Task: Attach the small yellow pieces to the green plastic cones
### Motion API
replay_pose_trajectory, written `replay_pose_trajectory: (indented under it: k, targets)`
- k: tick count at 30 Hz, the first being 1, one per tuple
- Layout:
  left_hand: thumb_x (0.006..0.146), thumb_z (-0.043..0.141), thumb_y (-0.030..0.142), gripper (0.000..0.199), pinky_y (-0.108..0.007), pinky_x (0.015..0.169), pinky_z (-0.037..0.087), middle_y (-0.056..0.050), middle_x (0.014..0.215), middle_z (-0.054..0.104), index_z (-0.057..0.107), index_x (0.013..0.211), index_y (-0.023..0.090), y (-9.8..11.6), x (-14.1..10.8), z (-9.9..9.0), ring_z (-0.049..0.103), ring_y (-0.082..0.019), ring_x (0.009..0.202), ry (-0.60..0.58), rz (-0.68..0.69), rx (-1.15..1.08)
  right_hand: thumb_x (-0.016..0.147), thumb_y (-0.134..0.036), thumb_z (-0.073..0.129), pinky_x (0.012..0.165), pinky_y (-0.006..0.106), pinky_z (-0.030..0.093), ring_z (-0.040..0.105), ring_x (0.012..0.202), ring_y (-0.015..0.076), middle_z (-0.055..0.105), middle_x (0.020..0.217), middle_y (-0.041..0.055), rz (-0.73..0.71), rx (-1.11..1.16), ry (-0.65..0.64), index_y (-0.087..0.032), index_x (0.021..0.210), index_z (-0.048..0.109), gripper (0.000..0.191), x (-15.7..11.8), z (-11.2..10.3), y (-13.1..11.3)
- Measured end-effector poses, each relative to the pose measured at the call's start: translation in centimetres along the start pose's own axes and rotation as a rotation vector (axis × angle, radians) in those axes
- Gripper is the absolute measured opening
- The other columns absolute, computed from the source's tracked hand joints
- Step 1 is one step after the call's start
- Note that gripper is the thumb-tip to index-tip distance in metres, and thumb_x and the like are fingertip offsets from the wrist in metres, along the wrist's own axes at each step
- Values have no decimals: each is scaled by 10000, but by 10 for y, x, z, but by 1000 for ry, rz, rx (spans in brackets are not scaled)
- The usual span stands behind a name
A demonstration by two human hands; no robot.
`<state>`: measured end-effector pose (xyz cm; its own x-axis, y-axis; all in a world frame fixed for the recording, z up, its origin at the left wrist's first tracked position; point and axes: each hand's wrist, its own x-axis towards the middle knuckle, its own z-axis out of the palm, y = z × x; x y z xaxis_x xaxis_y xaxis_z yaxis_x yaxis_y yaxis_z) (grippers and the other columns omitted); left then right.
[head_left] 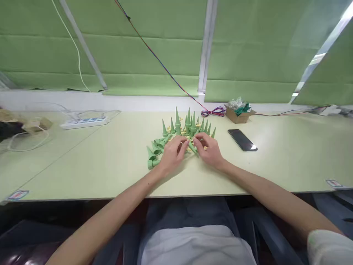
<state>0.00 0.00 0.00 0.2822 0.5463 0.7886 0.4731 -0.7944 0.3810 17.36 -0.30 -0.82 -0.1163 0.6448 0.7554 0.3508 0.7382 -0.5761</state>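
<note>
My left hand (174, 151) is closed in a pinch, its fingertips at the upper end of a slim green plastic piece (192, 147). From the other side my right hand (209, 151) grips the same piece, with thumb and fingers bent over it. Whatever small part sits between my left fingertips is hidden. Just beyond my hands, several pointed green plastic cones (178, 123) stand upright with small yellow pieces among them. More green cones (152, 154) lie on their sides left of my left hand, beside a green bolt-like piece (153, 163).
All this lies on a pale tabletop (110, 162). To the right are a black phone (242, 140) and a small cardboard box (239, 116) with crumpled wrapping. A coiled red-and-blue cable (213, 111) is at the back. A white power strip (85, 123) lies at the left.
</note>
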Motion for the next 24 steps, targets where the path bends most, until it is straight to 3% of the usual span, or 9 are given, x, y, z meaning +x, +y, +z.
replay_pose_trajectory:
  k: [5, 16, 21, 24]
  targets:
    - [1023, 459, 274, 225, -256, 650, 433, -35, 787, 656, 626, 914, 171, 0, 0, -2, 573, -131, 675, -40, 13, 29, 999, -359, 512, 536, 257, 469, 588, 607, 119, 653, 851, 46, 4, 28, -26, -199, 978, 598, 183, 1, -3, -5]
    - [1019, 460, 259, 218, -244, 608, 388, -10, 726, 606, 582, 859, 175, -3, 1, 0, 529, -113, 634, 15, -11, 9, 968, -360, 567, 481, 242, 415, 533, 502, 92, 642, 770, 14, 7, 45, -89, -198, 957, 589, 164, 1, -3, -6]
    - [1027, 438, 320, 266, -251, 618, 407, -23, 739, 598, 581, 857, 174, 3, 2, -3, 540, -123, 651, 58, -120, -2, 963, -359, 557, 489, 243, 406, 559, 521, 101, 647, 776, 23, 31, -15, -14, -193, 921, 580, 173, 2, -2, -6]
    - [1026, 424, 361, 265, -246, 593, 423, -51, 843, 619, 572, 911, 174, 8, 3, -5, 558, -123, 661, 69, -237, -60, 959, -379, 550, 473, 245, 386, 543, 486, 93, 641, 771, 19, 88, -46, 65, -194, 893, 564, 197, 4, -3, -6]
